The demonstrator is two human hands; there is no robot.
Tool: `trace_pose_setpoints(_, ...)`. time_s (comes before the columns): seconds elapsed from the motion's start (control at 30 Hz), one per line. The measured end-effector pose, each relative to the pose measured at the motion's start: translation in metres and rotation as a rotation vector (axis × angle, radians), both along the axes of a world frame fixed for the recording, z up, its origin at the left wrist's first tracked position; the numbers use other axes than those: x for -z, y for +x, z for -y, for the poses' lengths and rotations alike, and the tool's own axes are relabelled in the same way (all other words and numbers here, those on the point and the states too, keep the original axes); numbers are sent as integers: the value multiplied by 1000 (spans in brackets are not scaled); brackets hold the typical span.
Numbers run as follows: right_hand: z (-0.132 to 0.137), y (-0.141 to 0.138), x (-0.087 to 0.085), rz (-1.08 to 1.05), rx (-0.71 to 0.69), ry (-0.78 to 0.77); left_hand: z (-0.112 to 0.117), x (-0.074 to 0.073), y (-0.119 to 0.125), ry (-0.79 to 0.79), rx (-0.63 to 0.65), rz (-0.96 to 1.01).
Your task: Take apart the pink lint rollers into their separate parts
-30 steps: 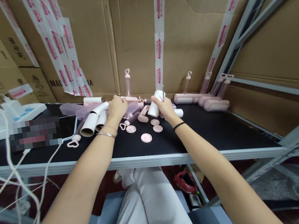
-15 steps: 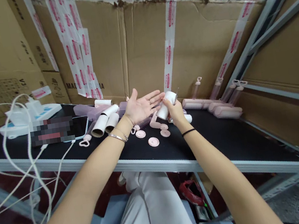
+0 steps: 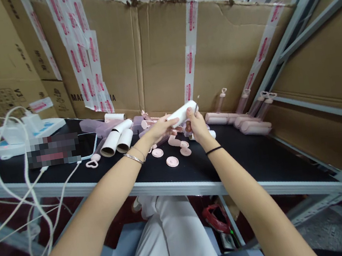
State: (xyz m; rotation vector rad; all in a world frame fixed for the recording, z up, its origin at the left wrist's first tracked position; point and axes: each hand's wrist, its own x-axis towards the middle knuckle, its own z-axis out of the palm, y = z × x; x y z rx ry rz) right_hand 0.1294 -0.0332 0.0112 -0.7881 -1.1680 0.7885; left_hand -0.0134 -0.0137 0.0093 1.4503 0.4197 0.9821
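Both my hands hold a white lint-roller refill (image 3: 182,113) above the black shelf top, tilted with its right end higher. My left hand (image 3: 162,128) grips its lower left end. Around the right end, the fingers of my right hand (image 3: 196,123) are wrapped, thumb on top. Below my hands lie several round pink caps (image 3: 172,161) and a pale pink part (image 3: 174,141). Another white roll (image 3: 212,134) is partly hidden behind my right hand. Left of my left hand, more white rolls with cardboard cores (image 3: 111,144) rest beside purple-tinted plastic pieces (image 3: 93,126).
At the right stand pink cases (image 3: 256,128) with heart-shaped handles. A heart-ended piece (image 3: 93,161) lies left, near a phone (image 3: 88,144), a power strip (image 3: 46,129) and looping white cables (image 3: 28,168). Taped cardboard (image 3: 160,60) backs the shelf; a metal edge (image 3: 174,187) runs along the front.
My left hand was open, palm up, beside the refill; now it has closed on the refill's left end. The refill has swung closer to level.
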Motion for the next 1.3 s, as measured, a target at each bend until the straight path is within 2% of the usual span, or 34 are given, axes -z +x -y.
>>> trace_pose_setpoints(0.1, 2, 2, -3, -2, -7, 10, -5, -7, -4, -203, -108, 216)
trace_pose_setpoints(0.2, 7, 0, -5, -29, -110, 7, -7, -12, -5, -327, -134, 346)
trace_pose_setpoints(0.27, 13, 0, -7, -42, -244, -19, -7, -13, -5, -398, -142, 442)
trace_pose_setpoints(0.33, 18, 3, -9, -17, -441, -40, -7, -12, -5, -462, -151, 530)
trace_pose_setpoints(0.43, 24, 11, -11, 51, -700, -23, -8, -10, -7, -492, -130, 531)
trace_pose_setpoints(0.53, 23, 16, -9, 100, -781, 28, -7, -9, -7, -456, -145, 464)
trace_pose_setpoints(0.63, 19, 15, -6, 168, -697, 92, -3, -9, -5, -380, -160, 433)
trace_pose_setpoints(0.77, 14, 13, -3, 325, -427, 131, 3, -10, -1, -334, -174, 392)
trace_pose_setpoints(0.83, 12, 13, -2, 481, -259, 129, 3, -11, -1, -324, -177, 389)
trace_pose_setpoints(0.93, 11, 13, 0, 837, 81, 116, -1, -11, -3, -349, -193, 410)
trace_pose_setpoints(1.0, 12, 12, 2, 1048, 226, 72, -5, -10, -5, -373, -213, 442)
trace_pose_setpoints(1.1, 15, 7, 1, 1200, 270, 69, -10, -9, -8, -390, -247, 485)
trace_pose_setpoints(1.3, 23, -1, -6, 1318, 396, 148, -14, -7, -11, -401, -277, 493)
